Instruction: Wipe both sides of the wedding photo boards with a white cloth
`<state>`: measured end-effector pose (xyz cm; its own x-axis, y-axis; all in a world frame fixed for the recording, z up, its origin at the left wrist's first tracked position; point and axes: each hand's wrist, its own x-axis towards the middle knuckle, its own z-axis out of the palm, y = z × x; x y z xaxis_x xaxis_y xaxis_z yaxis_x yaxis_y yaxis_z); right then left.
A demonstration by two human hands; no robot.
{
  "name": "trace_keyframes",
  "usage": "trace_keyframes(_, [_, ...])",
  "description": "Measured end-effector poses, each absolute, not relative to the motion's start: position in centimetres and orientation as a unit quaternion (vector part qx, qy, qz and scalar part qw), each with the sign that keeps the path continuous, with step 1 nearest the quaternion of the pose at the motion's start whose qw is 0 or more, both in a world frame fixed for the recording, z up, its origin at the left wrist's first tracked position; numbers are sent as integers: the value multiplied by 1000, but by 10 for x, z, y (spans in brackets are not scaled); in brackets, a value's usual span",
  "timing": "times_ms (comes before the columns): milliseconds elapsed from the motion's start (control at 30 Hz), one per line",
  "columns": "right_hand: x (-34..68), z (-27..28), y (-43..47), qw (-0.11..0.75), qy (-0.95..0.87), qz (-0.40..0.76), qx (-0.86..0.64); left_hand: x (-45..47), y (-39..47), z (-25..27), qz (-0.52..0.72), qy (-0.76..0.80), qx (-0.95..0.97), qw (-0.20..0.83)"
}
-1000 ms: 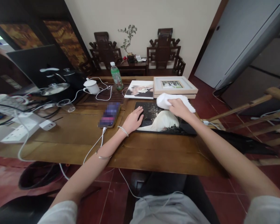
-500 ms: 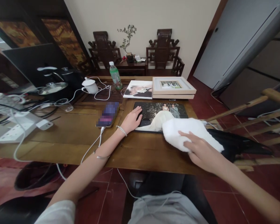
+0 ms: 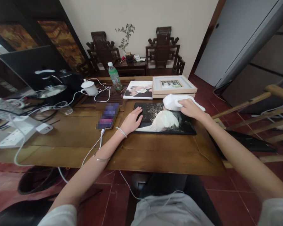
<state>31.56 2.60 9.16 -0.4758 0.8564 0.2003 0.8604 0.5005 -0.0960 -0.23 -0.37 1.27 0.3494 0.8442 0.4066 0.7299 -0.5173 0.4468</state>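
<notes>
A dark wedding photo panel (image 3: 153,121) lies flat on the wooden table, a pale gown showing across its middle. My left hand (image 3: 131,120) rests with spread fingers on the panel's left edge. Over the panel's upper right part, my right hand (image 3: 191,108) grips a white cloth (image 3: 173,102), which covers the couple in the picture. The cloth is bunched under my fingers and sits close to the framed pictures behind.
Behind the panel are a white-bordered photo (image 3: 139,90) and a framed picture (image 3: 174,84) atop another. To the left stand a phone (image 3: 108,116) on a charging cable, a green-labelled bottle (image 3: 115,77), a lidded cup (image 3: 89,87), a plastic cup (image 3: 64,108) and a power strip (image 3: 21,131).
My right hand has moved the white cloth up and away from the panel's lower right corner to its top right edge. My left hand stays in place on the left edge.
</notes>
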Motion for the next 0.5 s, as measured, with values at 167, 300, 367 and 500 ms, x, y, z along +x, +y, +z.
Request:
trace_keyframes(167, [315, 82, -10, 110, -860, -15, -499, -1, -4, 10, 312, 479, 815, 95])
trace_keyframes(300, [319, 73, -64, 107, -878, 8, -466, 0, -3, 9, 311, 480, 815, 94])
trace_keyframes(367, [323, 71, -89, 105, -888, 31, -448, 0, -3, 9, 310, 480, 815, 96])
trace_keyframes(500, [326, 77, -120, 94, -896, 73, -428, 0, -3, 10, 307, 483, 815, 92])
